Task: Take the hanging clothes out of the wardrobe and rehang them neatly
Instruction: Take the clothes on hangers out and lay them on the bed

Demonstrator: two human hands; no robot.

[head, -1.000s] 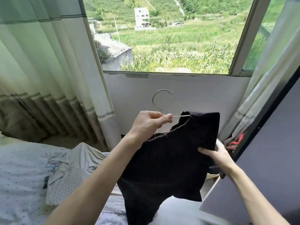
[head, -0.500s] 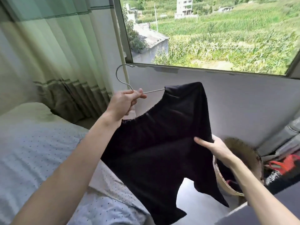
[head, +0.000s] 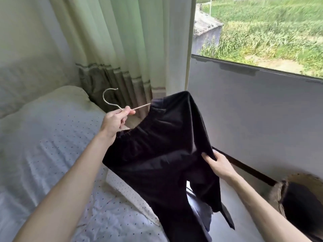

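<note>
A black garment (head: 162,154) with an elastic waistband hangs folded over a thin metal hanger (head: 111,100), whose hook points up and left. My left hand (head: 116,119) pinches the hanger's wire just below the hook. My right hand (head: 218,163) grips the garment's right edge at mid height, thumb on the front. The garment's lower part trails down past the bed's edge. The wardrobe is out of view.
A bed with a dotted pale sheet (head: 52,154) fills the left, with a pillow (head: 61,96) at its head. Green curtains (head: 113,49) hang behind. A grey wall (head: 262,110) under the window stands to the right. A woven basket (head: 297,198) sits at the lower right.
The view has swung left, away from the wardrobe and toward the bed. Both hands carried the hanger and black garment left over the bed's edge; the grips look unchanged.
</note>
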